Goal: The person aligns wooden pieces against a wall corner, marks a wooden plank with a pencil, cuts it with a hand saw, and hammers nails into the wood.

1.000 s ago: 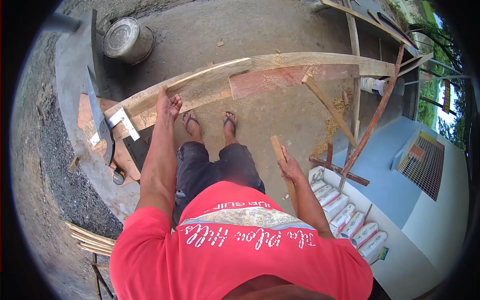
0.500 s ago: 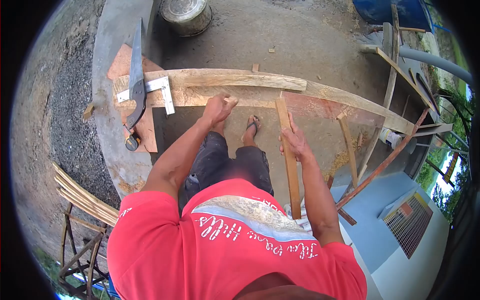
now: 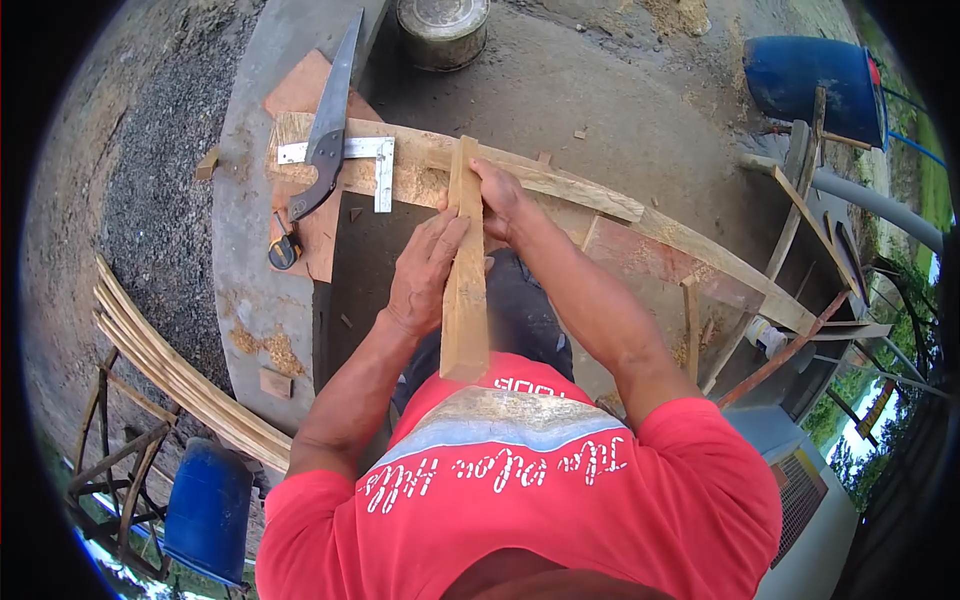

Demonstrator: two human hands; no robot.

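A short wooden piece points away from my body, between both hands, its far end over the long plank. My left hand lies along its left side, fingers against the wood. Near the far end, my right hand grips it from the right. A thinner strip rests along the plank. On the plank's left end are a handsaw and a metal square. A tape measure sits on a reddish board just below them.
A concrete ledge supports the plank's left end. Beyond it stands a round metal container. Blue drums lie at the upper right and lower left. Several wooden strips extend at left; poles cross at right.
The short wooden piece has moved left with my right hand and now crosses the plank's near edge. My left hand has come onto it. The view has shifted toward the left end.
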